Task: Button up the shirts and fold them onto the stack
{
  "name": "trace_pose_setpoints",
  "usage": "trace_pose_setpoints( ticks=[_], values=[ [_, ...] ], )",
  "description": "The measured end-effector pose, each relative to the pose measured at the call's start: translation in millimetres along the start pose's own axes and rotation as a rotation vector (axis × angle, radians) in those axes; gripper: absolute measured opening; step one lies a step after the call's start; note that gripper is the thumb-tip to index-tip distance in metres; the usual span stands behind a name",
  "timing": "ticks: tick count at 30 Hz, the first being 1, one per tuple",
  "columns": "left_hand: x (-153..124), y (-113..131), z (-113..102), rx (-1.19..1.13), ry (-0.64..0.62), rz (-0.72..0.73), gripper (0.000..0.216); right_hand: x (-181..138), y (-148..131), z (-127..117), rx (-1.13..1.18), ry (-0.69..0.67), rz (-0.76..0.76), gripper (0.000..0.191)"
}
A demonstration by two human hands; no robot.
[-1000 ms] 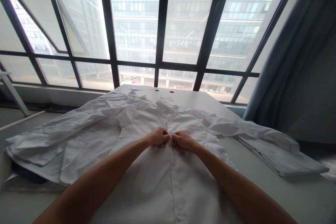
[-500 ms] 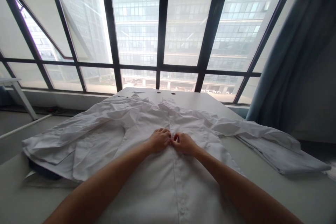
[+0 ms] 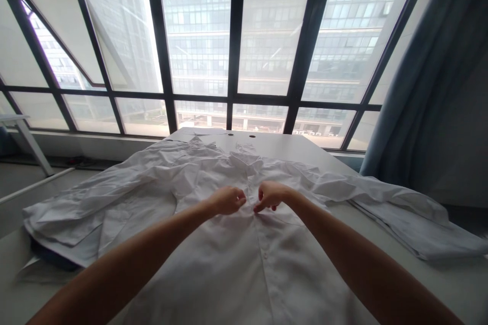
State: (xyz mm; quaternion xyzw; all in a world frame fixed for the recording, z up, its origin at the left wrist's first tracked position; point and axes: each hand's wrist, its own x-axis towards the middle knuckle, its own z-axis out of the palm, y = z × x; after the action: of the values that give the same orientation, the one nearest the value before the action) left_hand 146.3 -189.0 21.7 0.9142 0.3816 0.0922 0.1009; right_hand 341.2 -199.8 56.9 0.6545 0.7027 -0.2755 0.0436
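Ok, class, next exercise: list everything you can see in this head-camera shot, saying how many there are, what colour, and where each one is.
table: 1, white, under the shirt, running toward the window
button-up shirt: 1, white, spread open-fronted and wrinkled on the table
round holes: 2, dark, in the far end of the table
dark fabric: 1 visible piece, dark blue, under the shirt's left edge in view
window: 1 large gridded window, dark frame, beyond the table
curtain: 1, blue-grey, at the right of the window
office building: 1, grey glass, outside the window
left hand: 1, at the shirt's front
right hand: 1, at the shirt's front, beside the left hand
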Motion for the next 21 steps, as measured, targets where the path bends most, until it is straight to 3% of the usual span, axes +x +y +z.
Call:
trace_pose_setpoints(
  ticks=[3, 8, 12, 15, 21],
  values=[
    [33, -33, -9, -0.011, 0.158, -0.129, 0.027, 21, -13, -12, -0.027, 0.191, -0.056, 0.039],
    [75, -76, -9, -0.019, 0.333, -0.263, 0.026, 71, -32, -21, -0.076, 0.717, -0.016, 0.031],
    [106, -98, -14, 0.111, 0.445, -0.162, 0.037, 112, -33, -22, 0.024, 0.809, -0.019, 0.04],
    [127, -110, -25, 0.274, 0.387, -0.013, 0.044, 131, -26, -20, 0.11, 0.793, -0.012, 0.039],
    [155, -126, -58, 0.448, 0.057, 0.181, 0.025, 135, -11, -22, 0.093, 0.771, -0.065, 0.038]
  ],
)
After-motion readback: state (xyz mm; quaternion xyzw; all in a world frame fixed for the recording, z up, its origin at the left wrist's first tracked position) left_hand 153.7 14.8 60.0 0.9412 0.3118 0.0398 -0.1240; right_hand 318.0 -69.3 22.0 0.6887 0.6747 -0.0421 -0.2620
